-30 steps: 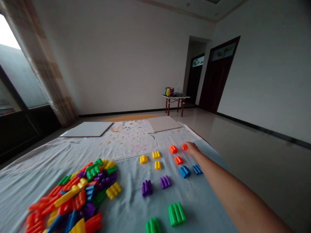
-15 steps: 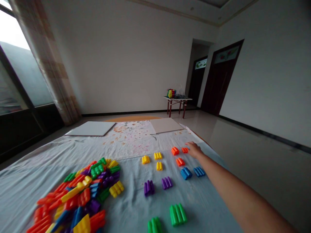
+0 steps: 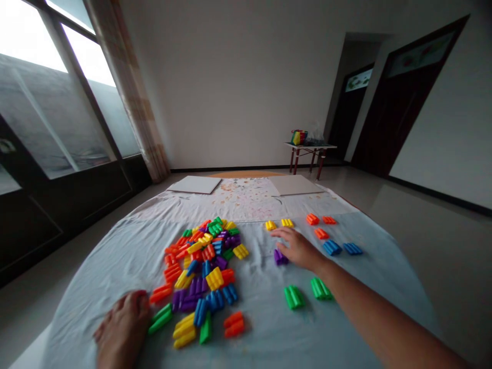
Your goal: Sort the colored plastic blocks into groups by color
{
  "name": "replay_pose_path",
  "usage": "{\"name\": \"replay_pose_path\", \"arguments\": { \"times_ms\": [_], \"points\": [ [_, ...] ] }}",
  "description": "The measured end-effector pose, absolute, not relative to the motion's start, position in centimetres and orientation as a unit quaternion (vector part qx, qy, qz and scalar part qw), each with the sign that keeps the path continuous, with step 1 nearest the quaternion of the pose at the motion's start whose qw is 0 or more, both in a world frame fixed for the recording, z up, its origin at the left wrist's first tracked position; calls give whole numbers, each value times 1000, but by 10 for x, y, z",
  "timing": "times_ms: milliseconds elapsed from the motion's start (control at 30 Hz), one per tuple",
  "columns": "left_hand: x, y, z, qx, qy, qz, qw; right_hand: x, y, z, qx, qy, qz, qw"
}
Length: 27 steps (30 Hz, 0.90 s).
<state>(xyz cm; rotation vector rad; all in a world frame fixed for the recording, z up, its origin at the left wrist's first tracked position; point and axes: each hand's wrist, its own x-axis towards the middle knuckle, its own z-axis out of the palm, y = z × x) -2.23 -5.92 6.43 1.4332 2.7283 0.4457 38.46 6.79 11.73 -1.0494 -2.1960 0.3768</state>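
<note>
Though open and empty, the right hand (image 3: 298,249) just beside a ridged purple plastic block (image 3: 281,258)

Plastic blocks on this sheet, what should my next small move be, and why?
I'd probably pick up the green block beside your left hand and set it with the green blocks on the right. Blocks there lie in colour groups, while this one sits at the edge of the mixed heap.

Bare left hand (image 3: 122,328), bare right hand (image 3: 298,249), bare right forearm (image 3: 378,312).
</note>
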Motion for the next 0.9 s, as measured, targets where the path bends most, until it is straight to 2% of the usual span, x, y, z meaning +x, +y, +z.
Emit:
{"name": "replay_pose_path", "arguments": {
  "times_ms": [200,367,467,567,667,767,900],
  "points": [
    [-15,-63,69,458,875,154,28,266,29,99,-375,-864,226,247],
    [-12,-67,68,473,868,152,16,222,28,90,-411,-860,223,204],
    [-12,-69,66,474,867,153,17,233,32,97,-399,-864,212,222],
    [-14,-69,64,474,868,150,24,265,33,104,-392,-872,147,254],
    [-19,-67,62,473,869,141,34,300,28,102,-397,-889,96,204],
    [-24,-63,59,475,867,145,38,321,21,94,-391,-905,118,120],
    [-29,-62,51,485,861,152,28,324,21,90,-398,-900,127,123]
  ]
}}
